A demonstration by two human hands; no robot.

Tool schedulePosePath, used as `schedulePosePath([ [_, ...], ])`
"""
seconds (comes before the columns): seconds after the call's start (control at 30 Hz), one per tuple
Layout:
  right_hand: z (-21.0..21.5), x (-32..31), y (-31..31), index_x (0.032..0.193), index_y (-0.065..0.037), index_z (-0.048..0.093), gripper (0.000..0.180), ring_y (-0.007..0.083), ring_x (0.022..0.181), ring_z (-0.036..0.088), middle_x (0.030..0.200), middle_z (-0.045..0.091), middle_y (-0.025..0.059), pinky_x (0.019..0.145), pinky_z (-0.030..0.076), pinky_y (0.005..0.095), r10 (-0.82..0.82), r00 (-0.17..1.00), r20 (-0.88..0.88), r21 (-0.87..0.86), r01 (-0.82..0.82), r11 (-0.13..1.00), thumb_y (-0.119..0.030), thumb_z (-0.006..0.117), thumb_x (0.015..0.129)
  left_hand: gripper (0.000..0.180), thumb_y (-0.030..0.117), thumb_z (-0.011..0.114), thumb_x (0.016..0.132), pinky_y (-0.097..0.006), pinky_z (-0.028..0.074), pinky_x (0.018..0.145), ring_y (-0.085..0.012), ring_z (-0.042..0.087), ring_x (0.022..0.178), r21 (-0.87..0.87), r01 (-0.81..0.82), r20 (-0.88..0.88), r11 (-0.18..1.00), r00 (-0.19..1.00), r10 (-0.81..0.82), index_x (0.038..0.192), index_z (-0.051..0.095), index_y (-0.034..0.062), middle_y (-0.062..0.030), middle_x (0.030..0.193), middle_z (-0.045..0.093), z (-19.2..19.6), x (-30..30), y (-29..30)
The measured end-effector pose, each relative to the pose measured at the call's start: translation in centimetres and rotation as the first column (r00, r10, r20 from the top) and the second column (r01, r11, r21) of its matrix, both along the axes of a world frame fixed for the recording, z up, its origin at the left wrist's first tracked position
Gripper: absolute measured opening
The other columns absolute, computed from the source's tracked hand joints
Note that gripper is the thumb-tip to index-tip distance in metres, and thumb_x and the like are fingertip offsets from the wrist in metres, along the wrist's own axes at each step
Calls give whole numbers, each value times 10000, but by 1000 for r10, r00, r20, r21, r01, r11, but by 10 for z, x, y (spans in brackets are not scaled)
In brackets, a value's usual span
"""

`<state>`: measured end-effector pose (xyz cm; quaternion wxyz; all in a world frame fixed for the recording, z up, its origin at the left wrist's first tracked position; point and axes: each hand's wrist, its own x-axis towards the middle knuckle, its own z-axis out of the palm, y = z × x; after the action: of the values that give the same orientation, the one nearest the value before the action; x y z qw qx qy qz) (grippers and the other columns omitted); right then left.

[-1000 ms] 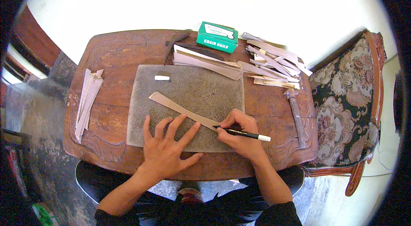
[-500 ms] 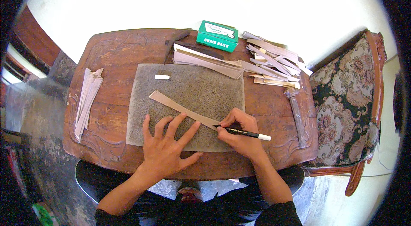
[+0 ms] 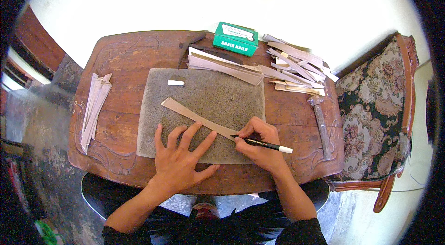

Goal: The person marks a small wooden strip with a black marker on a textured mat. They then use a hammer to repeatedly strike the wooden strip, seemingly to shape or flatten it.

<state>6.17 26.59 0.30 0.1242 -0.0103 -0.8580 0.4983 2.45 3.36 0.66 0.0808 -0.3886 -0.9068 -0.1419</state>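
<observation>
Strip [image 3: 197, 116] of pale tan material lies diagonally on a grey speckled mat [image 3: 218, 92], which covers the middle of the round wooden tabletop [image 3: 125, 59] and reaches close to its near edge. The strip is long, narrow and flat, slightly wider at its far-left end, and runs from the mat's centre-left down toward the near-right corner of the mat. The left hand [image 3: 178, 161] rests palm-down on the mat with its fingers [image 3: 192, 131] spread wide and flat; the fingertips press on or just beside the strip's near edge, and grasp nothing, apparently to keep the strip from shifting. The right hand [image 3: 259, 145] has its fingers closed around a slim black tool with a white end [image 3: 266, 144], held like a pen; its tip meets the strip's lower-right end, while the white end points toward the right edge of the tabletop. Whether the tool is a pen or a knife cannot be told. A small white block [image 3: 175, 82] sits near the mat's far-left corner. Along the far edge stand a green box [image 3: 235, 38], dark tools [image 3: 190, 43] and a loose pile of similar strips [image 3: 287, 66]. A hammer [image 3: 321, 124] lies by the right edge, and another bundle of pale strips [image 3: 95, 106] lies by the left edge. A patterned armchair [image 3: 375, 110] stands beside the tabletop on the right.
</observation>
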Motion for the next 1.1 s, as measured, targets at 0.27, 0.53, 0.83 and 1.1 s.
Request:
schedulePosePath([
  [0.27, 1, 0, 0, 748, -32, 582, 210, 249, 640, 604, 727, 594, 99, 586, 480, 349, 4, 1000, -3, 8, -4, 1000, -120, 770, 711, 726, 580, 736, 707, -649, 176, 1128, -314, 418, 1241, 4, 0, -4, 1000, 1000, 0, 1366, 588, 314, -50, 1400, 466, -1, 0, 0],
  [0.53, 1, 0, -1, 741, -31, 575, 215, 255, 650, 607, 734, 595, 101, 595, 481, 352, -3, 1000, 2, 6, 3, 1000, -121, 768, 711, 725, 579, 741, 701, -647, 180, 1128, -313, 420, 1238, 8, 0, -6, 1000, 1000, 0, 1359, 594, 313, -48, 1395, 472, -1, -1, 0],
  [0.83, 2, 0, -1, 750, -38, 588, 207, 236, 651, 613, 725, 597, 93, 597, 481, 340, -3, 1000, -1, 20, 3, 1000, -125, 773, 718, 677, 598, 712, 737, -668, 172, 1120, -277, 433, 1224, 22, -3, -9, 1000, 1000, 3, 1334, 612, 296, -42, 1387, 488, 0, 0, 1],
  [1.1, 2, 7, 16, 772, -44, 603, 196, 136, 691, 622, 773, 663, 59, 621, 496, 282, -68, 995, 75, -272, 86, 959, -112, 784, 743, 664, 595, 710, 742, -686, 156, 1116, -284, 434, 1225, 30, -8, 9, 1000, 1000, 8, 1324, 621, 288, -50, 1391, 482, 0, 0, 0],
])
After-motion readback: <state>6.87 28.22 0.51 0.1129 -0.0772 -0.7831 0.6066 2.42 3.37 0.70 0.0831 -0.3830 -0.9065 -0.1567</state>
